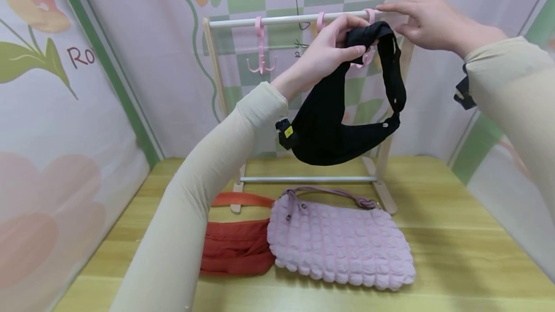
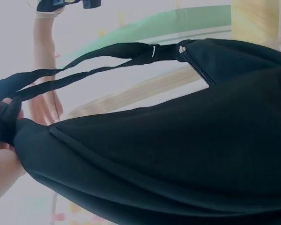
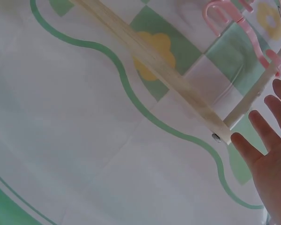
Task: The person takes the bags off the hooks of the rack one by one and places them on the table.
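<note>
A black shoulder bag (image 1: 327, 134) hangs in the air in front of the rack, its strap (image 1: 392, 71) looping down on the right. My left hand (image 1: 331, 49) grips it by the top end of its strap, thumb in front. In the left wrist view the bag body (image 2: 168, 154) fills much of the frame, with a zipper and a strap buckle showing. At the right end of the white rail (image 1: 290, 19), my right hand (image 1: 433, 25) has its fingers extended beside the right pink hook (image 1: 370, 16). The right wrist view shows these fingers spread (image 3: 267, 136), holding nothing.
Two more pink hooks, left (image 1: 260, 45) and middle (image 1: 320, 22), hang on the rail. On the wooden table (image 1: 455, 235) lie a pink quilted bag (image 1: 342, 244) and a red-orange bag (image 1: 238, 249). The rack's wooden foot (image 1: 385, 196) stands behind the pink bag.
</note>
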`<control>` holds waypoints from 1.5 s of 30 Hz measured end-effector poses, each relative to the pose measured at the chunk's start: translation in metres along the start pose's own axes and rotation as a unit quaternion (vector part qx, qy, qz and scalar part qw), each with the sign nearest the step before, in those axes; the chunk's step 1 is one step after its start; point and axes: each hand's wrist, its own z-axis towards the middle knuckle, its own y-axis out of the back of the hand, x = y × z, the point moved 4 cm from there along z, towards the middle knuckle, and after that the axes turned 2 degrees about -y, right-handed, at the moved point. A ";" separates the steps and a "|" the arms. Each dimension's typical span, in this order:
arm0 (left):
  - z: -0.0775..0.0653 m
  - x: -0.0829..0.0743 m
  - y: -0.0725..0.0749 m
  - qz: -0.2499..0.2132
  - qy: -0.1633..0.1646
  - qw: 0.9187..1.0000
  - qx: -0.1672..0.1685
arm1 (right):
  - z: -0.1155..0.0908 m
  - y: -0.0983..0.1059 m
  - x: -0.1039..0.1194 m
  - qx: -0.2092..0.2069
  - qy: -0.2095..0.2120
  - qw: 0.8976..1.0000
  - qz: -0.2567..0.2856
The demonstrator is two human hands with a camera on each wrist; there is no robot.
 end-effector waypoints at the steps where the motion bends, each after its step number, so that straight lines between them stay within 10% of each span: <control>1: 0.000 0.001 0.000 -0.007 0.001 1.000 0.000 | -0.001 0.000 0.000 -0.002 -0.001 1.000 0.004; 22: -0.006 0.029 0.002 -0.042 0.006 0.999 -0.014 | -0.029 -0.010 0.008 -0.105 0.014 0.993 0.052; 45: -0.020 0.032 0.002 -0.026 -0.010 0.997 -0.071 | -0.061 -0.031 0.018 -0.110 -0.062 0.980 0.155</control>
